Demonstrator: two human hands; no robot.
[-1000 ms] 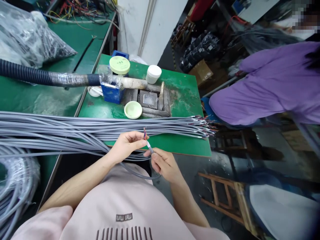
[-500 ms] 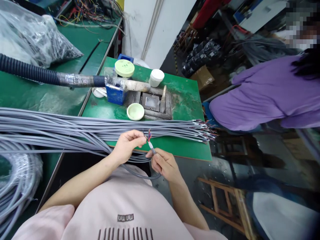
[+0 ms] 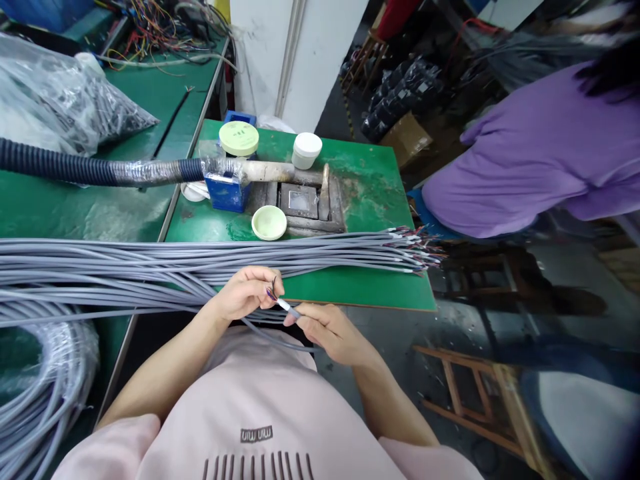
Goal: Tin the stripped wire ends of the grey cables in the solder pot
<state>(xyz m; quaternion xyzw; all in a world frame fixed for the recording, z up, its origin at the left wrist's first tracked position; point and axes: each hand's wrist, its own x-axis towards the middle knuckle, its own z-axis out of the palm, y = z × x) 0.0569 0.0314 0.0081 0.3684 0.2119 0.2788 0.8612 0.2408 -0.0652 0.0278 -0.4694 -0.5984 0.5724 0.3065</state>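
Near the bench's front edge, my right hand (image 3: 327, 330) is closed round a grey cable (image 3: 295, 313) just behind its stripped end. That end has a white section (image 3: 283, 304) and thin coloured wires (image 3: 271, 292) fanning out toward the left. The fingers of my left hand (image 3: 250, 292) are closed at these wires, pinching them, with a dark strand sticking up beside the fingertips. Behind both hands lies a long bundle of grey cables (image 3: 320, 253), whose stripped ends (image 3: 417, 248) show red, blue and dark wires at the right.
Behind the bundle stand a metal solder-pot-like fixture (image 3: 300, 200), a pale green dish (image 3: 269, 223), a white jar (image 3: 307, 151) and a green-lidded tub (image 3: 239, 138). A ribbed hose (image 3: 90, 163) crosses from the left. A coiled cable (image 3: 60, 373) lies left. A person in purple (image 3: 520, 153) sits right.
The cable end has tipped from upright to pointing left. My right hand has shifted slightly, and my left fingers have come onto the wires. The view has also shifted a little.
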